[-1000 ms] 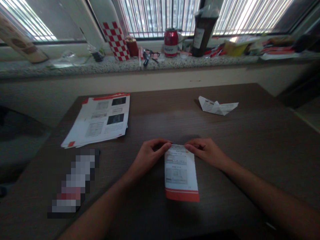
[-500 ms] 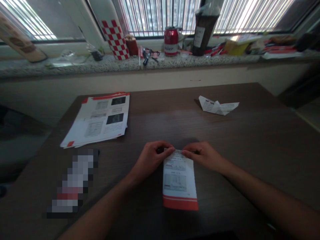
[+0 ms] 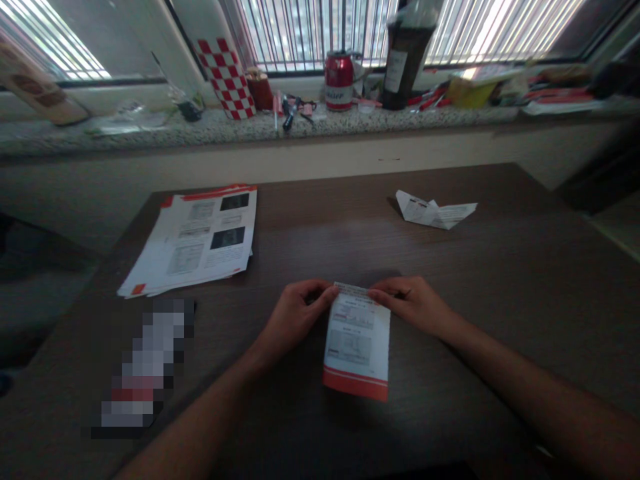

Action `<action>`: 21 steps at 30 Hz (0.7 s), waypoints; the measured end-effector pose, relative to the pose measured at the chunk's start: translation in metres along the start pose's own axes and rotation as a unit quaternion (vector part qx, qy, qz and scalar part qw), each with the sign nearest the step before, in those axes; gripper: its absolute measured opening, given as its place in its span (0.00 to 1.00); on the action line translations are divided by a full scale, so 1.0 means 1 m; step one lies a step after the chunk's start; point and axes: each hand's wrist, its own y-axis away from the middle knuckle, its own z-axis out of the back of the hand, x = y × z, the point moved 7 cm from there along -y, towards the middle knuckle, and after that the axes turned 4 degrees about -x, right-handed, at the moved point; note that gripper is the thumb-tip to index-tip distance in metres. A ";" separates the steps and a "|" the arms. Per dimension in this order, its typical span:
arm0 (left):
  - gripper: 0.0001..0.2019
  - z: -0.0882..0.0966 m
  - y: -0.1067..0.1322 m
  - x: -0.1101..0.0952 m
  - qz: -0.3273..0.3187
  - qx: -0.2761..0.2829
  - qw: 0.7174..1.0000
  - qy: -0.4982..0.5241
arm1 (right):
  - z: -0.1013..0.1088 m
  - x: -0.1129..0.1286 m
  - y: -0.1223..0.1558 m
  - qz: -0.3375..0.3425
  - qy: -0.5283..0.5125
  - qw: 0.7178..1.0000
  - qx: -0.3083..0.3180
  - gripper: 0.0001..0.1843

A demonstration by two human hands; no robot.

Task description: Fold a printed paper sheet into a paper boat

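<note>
A folded printed sheet (image 3: 357, 347), white with an orange band at its near end, lies on the brown wooden table (image 3: 500, 280) in front of me. My left hand (image 3: 295, 317) pinches its far left corner with curled fingers. My right hand (image 3: 413, 307) pinches the far right corner the same way. The far edge of the sheet is lifted a little between the two hands.
A stack of printed sheets (image 3: 195, 240) lies at the left of the table. A folded paper boat (image 3: 433, 211) sits at the far right. A blurred-out flat object (image 3: 145, 367) lies near left. The stone sill holds a red can (image 3: 339, 81), a dark bottle (image 3: 400, 60) and a checkered cup (image 3: 227, 77).
The folded sheet slid toward me and then back away again. Both hands kept hold of its far corners, and its far edge now stands slightly raised.
</note>
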 end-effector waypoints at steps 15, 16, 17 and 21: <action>0.14 0.006 -0.002 -0.002 -0.028 -0.026 0.998 -0.043 | -0.001 -0.002 0.000 -0.027 -0.086 0.996 0.028 0.18; 0.14 0.007 -0.002 -0.002 -0.029 -0.027 0.998 -0.045 | -0.001 -0.003 0.000 -0.028 -0.086 0.996 0.027 0.18; 0.14 0.008 -0.002 -0.002 -0.030 -0.029 0.998 -0.048 | 0.000 -0.003 0.000 -0.031 -0.086 0.995 0.026 0.18; 0.15 0.011 -0.003 0.000 -0.026 -0.042 0.997 -0.051 | -0.001 -0.006 0.001 -0.053 -0.119 0.991 0.038 0.17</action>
